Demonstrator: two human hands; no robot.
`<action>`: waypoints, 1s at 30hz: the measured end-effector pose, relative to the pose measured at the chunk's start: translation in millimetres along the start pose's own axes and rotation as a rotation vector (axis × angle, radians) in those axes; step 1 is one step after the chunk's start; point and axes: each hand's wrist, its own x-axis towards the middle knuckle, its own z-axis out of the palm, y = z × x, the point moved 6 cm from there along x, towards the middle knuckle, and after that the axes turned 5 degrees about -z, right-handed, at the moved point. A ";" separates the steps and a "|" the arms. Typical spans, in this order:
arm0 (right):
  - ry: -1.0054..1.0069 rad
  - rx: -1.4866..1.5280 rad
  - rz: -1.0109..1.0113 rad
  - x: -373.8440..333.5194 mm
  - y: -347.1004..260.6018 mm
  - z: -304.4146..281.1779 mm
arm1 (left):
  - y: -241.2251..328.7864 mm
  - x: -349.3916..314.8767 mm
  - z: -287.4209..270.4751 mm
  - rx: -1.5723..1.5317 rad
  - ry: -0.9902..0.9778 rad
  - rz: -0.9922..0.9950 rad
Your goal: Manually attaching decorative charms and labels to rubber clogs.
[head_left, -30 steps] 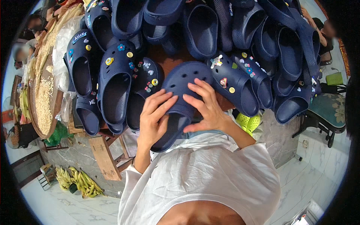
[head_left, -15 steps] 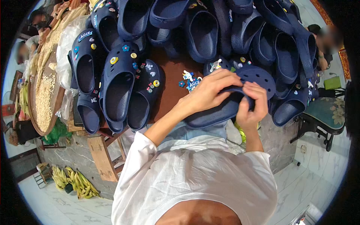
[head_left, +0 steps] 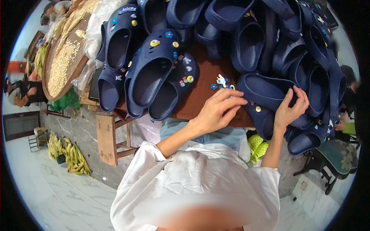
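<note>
A navy foam clog [head_left: 262, 90] lies tilted against the pile, its opening turned up. Beside its left end is my left hand [head_left: 217, 109], fingers loosely bent, the thumb apart from them, nothing visible in it. At the clog's right end my right hand [head_left: 291, 109] has its thumb and fingers apart; whether the fingertips touch the clog I cannot tell. On the brown table top [head_left: 206, 65], just beyond my left hand, lie a blue flower charm [head_left: 214, 87] and a white figure charm [head_left: 221, 80]. A lower clog with a yellow charm [head_left: 258, 109] shows underneath.
Decorated navy clogs [head_left: 152, 77] stand at left, with more clogs [head_left: 248, 46] piled at the back and right. Further left is a round tray of pale kernels [head_left: 61, 73]. A wooden stool [head_left: 106, 138] stands below the table's left edge; lime clogs [head_left: 257, 146] are below.
My hands have let go of the clog, which now rests against the pile with its opening up. My hands have moved apart. The view has shifted, so the scene sits differently.
</note>
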 end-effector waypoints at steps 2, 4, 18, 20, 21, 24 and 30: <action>0.022 0.053 -0.005 -3.8 -7.2 -2.6 | -2.5 -13.0 -8.7 0.041 0.004 -0.036; 0.070 0.170 -0.045 -9.1 -19.7 -6.2 | -7.0 -21.3 -25.2 0.097 0.023 -0.066; -0.659 0.705 -0.281 -97.7 -158.9 96.2 | -68.3 -36.1 -139.4 0.252 0.540 -0.453; -0.732 0.676 -0.313 -110.6 -163.0 110.8 | -76.0 -27.8 -142.4 0.206 0.520 -0.465; -0.738 0.669 -0.309 -115.5 -162.5 115.9 | -80.9 -23.0 -143.5 0.084 0.520 -0.469; -0.729 0.593 -0.345 -128.4 -160.1 123.7 | -91.6 -13.3 -147.2 -0.155 0.529 -0.535; -0.735 0.573 -0.366 -136.9 -148.8 130.1 | -106.7 -3.9 -151.9 -0.295 0.605 -0.719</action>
